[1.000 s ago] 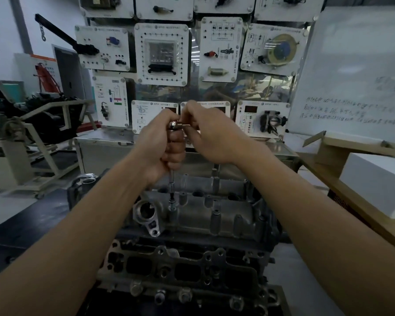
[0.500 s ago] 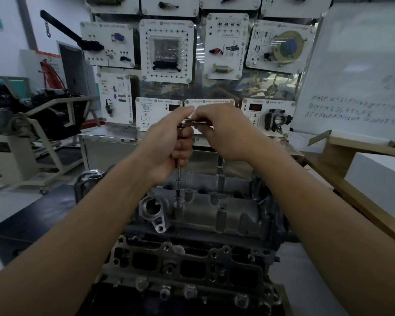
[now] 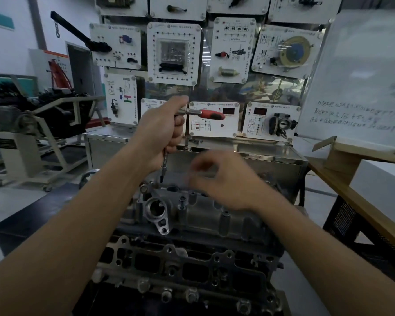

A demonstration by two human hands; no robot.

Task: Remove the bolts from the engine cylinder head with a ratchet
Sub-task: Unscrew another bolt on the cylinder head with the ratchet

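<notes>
Behind the head (image 3: 205, 215), at twelve o'clock, stands a steel cabinet (image 3: 249, 160) topped by a wall of white panels (image 3: 173, 52) carrying small parts and diagrams. At two o'clock a whiteboard (image 3: 360, 83) with handwriting leans over a wooden bench (image 3: 351, 190). At ten o'clock another engine sits on a pale stand (image 3: 32, 142), with a black hoist arm (image 3: 78, 35) above it. Nothing stands between the hands and the head.

The left hand (image 3: 164, 131) is closed in a fist around the top of the ratchet (image 3: 205, 114), near its metal neck. The red grip sticks out free toward three o'clock, and the thin extension (image 3: 164, 163) drops out of the fist toward six o'clock, its tip just above the head's far left corner. The right hand (image 3: 224, 181) hovers low over the head's top, fingers curled loosely, thumb and fingertips near each other; it is blurred, and I cannot tell whether it pinches anything or touches the metal.

One bolt (image 3: 182, 201) stands raised from the head's top, at eleven o'clock of the right hand and apart from the extension's tip. The head sits on the block (image 3: 187, 270), centre frame, below both forearms.

The right hand hides part of the head's far edge. The ratchet's drive end is buried in the left fist. The block's lower part is cut off by the frame
</notes>
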